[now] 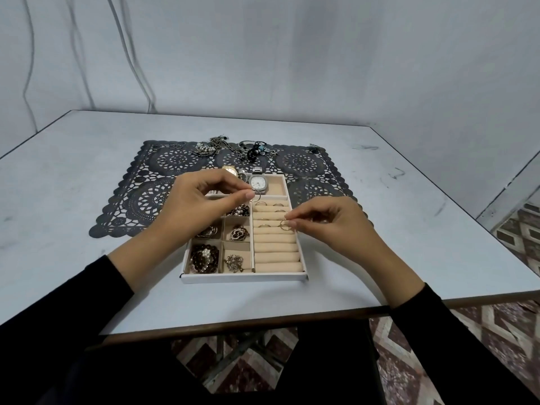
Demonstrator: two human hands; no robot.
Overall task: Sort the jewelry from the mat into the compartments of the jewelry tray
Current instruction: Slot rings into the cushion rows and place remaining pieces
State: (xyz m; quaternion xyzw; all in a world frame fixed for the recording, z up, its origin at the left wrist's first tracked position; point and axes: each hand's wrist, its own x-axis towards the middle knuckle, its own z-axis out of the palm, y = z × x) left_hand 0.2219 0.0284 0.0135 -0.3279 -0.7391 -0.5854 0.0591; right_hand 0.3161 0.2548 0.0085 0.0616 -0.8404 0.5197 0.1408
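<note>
The small gold ring (284, 224) is sitting right at the padded ring rolls (277, 255) of the jewelry tray (242, 278), pinched between the thumb and fingertips of the right hand (333, 226). It looks as if it is being pressed into a slot beside another ring already seated there. A ring like this is probably light, rigid and slick. I would say it is best held by its edge, as the person is doing, and pushed down until the soft rolls are gripping it.

The left hand (193, 206) is hovering over the tray's upper left part and pinching a thin wire hoop (256, 193). That hoop is likely to bend easily, so it is calling for a gentle hold.

Around them, brooches (204, 258) are filling the small square compartments, and watches (258, 182) are lying in the long far compartment. Beyond the tray, chains and beaded pieces (222, 147) are waiting along the far edge of the dark lace mat (140, 206), probably prone to tangling.
</note>
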